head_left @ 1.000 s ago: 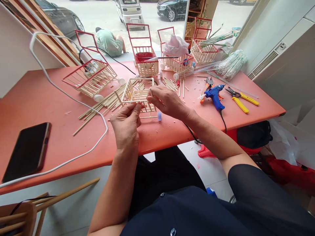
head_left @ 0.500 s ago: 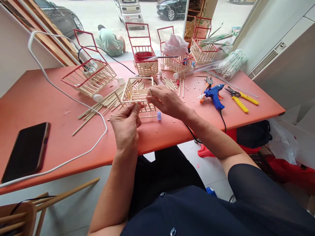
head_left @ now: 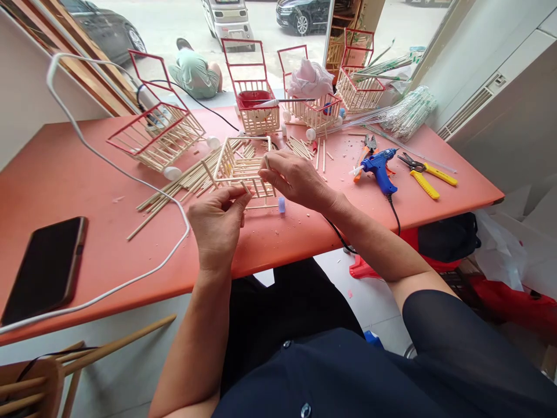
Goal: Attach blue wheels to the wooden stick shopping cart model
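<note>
A small unpainted basket frame of thin wooden sticks sits at the middle of the orange table. My right hand pinches the frame's upper right edge with thumb and fingers. My left hand is just in front of the frame, its fingers pinched on a short wooden stick by the frame's near side. A heap of loose sticks lies to the left of the frame.
A blue glue gun and yellow-handled cutters lie to the right. Finished red-and-wood carts stand at the back and left. A white cable loops past a black phone. A person crouches outside the window.
My left hand has shifted slightly left and down, away from the frame, with a short stick now showing in its fingertips. My right hand has stayed on the frame.
</note>
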`<state>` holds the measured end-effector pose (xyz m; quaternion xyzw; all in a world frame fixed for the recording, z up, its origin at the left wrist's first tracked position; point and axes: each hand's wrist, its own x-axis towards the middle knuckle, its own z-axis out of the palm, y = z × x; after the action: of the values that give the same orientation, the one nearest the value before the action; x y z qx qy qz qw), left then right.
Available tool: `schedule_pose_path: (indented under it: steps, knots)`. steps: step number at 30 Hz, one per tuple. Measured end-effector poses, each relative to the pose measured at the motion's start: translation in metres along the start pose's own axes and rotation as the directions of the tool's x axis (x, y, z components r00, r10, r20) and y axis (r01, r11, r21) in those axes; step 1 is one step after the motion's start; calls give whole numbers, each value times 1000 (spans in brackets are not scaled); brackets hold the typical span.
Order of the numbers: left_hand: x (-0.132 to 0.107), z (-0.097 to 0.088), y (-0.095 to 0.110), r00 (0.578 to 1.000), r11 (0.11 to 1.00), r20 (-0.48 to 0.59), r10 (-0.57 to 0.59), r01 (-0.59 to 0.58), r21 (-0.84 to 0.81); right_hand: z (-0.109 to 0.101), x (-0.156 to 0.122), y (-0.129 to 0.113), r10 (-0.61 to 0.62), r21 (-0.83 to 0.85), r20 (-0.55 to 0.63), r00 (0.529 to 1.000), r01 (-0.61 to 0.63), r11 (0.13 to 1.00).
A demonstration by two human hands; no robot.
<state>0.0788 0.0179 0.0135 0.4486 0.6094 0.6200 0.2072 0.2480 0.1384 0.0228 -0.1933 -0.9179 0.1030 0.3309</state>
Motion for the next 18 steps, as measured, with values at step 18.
schedule_pose_path:
  steps: [18]
  knots:
    - [1, 1, -1, 1000, 1000, 29, -4, 4, -2, 2, -1, 2, -9, -13, -6, 1000, 9, 1000]
